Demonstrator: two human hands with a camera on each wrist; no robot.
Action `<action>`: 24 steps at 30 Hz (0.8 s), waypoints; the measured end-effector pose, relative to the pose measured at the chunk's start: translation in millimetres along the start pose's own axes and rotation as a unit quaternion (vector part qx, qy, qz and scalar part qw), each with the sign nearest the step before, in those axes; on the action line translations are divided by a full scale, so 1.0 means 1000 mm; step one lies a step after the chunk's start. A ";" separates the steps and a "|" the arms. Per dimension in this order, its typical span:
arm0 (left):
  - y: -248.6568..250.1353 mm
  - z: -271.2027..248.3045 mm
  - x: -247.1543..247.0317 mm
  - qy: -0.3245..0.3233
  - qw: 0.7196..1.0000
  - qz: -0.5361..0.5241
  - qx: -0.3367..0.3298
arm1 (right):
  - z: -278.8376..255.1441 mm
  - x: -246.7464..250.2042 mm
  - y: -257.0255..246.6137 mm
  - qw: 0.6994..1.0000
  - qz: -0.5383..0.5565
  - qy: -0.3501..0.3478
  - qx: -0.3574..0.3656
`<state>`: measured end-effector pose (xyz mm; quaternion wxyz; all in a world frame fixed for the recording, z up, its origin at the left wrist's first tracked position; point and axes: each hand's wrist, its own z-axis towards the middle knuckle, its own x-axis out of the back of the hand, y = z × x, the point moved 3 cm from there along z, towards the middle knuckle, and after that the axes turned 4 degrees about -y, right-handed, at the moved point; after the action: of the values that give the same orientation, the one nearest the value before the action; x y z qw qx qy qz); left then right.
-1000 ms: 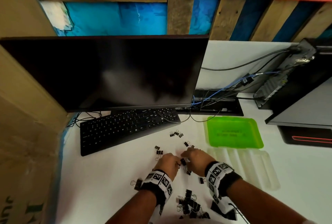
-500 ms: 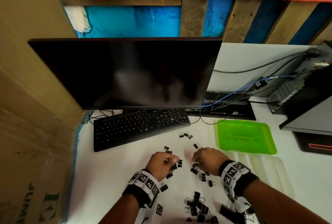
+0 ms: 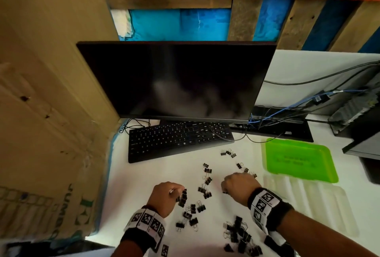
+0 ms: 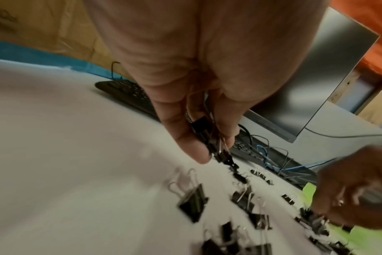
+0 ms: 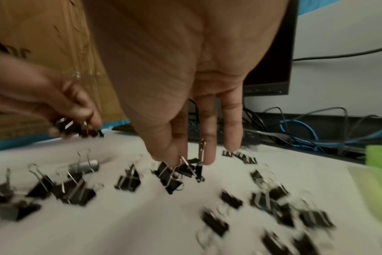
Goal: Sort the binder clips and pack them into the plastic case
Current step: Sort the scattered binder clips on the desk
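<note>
- Your left hand pinches a small bunch of binder clips between thumb and fingertips. The bunch hangs below the pinch, so a loose one could slip out and fall among the clips on the white table.
- Your right hand reaches down with near-straight fingers, and thumb and forefinger close on the wire handles of a tangled cluster. Lift it as it is and you may drag up clips of another size.
- The loose clips lie scattered between your hands, with a denser pile near your right wrist. A sweep of that wrist could mix them.
- The plastic case lies open to your right, its green half beyond the clear ribbed half. I cannot tell whether any clips are in it yet; a carry that far with a full pinch risks spills.
</note>
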<state>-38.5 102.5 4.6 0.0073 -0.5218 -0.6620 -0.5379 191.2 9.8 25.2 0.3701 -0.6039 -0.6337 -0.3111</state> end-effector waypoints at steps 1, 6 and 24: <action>-0.005 -0.004 0.000 -0.004 1.000 0.012 0.004 | 0.000 0.005 -0.006 1.000 0.006 0.013 0.007; -0.017 -0.015 -0.006 -0.004 0.999 0.032 0.005 | 0.004 0.020 -0.039 0.993 0.109 0.031 0.038; -0.012 -0.014 -0.016 0.086 0.995 0.012 0.054 | 0.007 0.003 -0.045 0.962 0.257 0.042 0.084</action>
<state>-47.3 82.6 -7.3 0.0990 -0.4806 -0.6803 -0.5444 145.8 14.0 26.5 0.5135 -0.6992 -0.4652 -0.1763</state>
